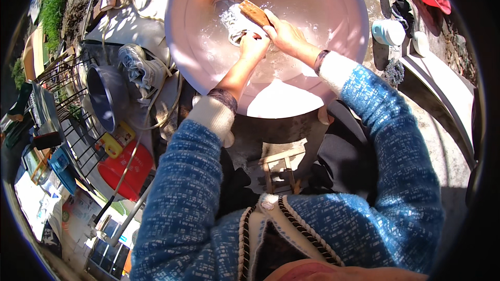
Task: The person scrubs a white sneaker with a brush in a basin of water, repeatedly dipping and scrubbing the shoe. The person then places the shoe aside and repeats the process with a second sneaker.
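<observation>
A wide pinkish basin of cloudy, sudsy water stands before my knees. Inside it, my left hand grips a wet white shoe with loosened laces, near its opening. A wooden-backed brush is in my right hand, held over the shoe and slanting up to the left. Its bristles are hidden from this angle. The two hands are close together, the right one slightly higher in the picture. Behind the shoe, something greyish lies partly under the water; I cannot tell what it is.
Left of the basin are another laced shoe, a grey-purple bowl, a wire rack, a red plastic item bearing writing, and a hose. At right stand a white tub and a metal scourer.
</observation>
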Tool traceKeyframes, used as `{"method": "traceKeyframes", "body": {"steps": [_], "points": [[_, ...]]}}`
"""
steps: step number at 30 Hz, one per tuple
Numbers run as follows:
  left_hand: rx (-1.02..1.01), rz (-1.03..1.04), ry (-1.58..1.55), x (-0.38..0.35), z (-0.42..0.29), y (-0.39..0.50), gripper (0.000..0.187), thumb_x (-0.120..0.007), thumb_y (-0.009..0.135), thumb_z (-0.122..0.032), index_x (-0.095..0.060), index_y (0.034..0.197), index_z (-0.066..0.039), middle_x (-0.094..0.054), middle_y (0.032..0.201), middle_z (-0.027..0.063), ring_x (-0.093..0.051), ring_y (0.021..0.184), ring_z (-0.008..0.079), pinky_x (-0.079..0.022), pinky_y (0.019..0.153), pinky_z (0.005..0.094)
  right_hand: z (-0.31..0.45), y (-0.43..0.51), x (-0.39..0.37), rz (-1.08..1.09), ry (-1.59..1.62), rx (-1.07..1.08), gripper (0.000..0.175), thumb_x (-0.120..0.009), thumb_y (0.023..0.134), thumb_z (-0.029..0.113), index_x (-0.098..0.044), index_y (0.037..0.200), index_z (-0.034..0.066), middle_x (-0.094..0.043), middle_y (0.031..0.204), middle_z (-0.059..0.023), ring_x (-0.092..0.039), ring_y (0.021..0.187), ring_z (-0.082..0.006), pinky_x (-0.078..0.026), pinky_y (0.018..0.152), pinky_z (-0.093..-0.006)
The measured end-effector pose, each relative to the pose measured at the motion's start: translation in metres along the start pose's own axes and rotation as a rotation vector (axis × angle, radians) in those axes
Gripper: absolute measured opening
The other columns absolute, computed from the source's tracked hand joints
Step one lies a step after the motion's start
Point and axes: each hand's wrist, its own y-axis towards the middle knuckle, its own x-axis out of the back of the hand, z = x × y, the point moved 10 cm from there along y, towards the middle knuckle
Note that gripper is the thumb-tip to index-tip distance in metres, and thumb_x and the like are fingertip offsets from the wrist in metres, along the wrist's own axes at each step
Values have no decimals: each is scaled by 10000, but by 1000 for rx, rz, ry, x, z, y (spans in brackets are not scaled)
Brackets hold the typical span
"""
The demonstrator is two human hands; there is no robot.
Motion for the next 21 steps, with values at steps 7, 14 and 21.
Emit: {"method": "traceKeyframes", "body": {"steps": [7,14,21], "points": [[-276,-31,197,32,-35,-28,241,-654,849,-221,-724,889,6,-715,912,208,-696,909,342,-532,826,415,-5,-21,-19,88,450,262,477,-480,1031,287,-481,1487,147,-631,1335,-198,-609,1230,-323,-453,1054,-393],[-270,208,214,63,-15,-19,211,-675,863,-198,-674,899,11,-668,848,91,-599,816,163,-494,773,332,15,45,-4,-117,-378,232,478,-547,1015,375,-446,1481,347,-659,1133,-174,-674,1027,-355,-540,887,-468],[-56,173,178,75,7,-1,326,-739,840,-265,-719,1014,10,-687,860,40,-618,789,115,-500,713,284,29,12,-46,113,88,106,614,-488,1009,428,-311,1579,285,-619,1354,-196,-603,1221,-393,-446,1067,-469]]}}
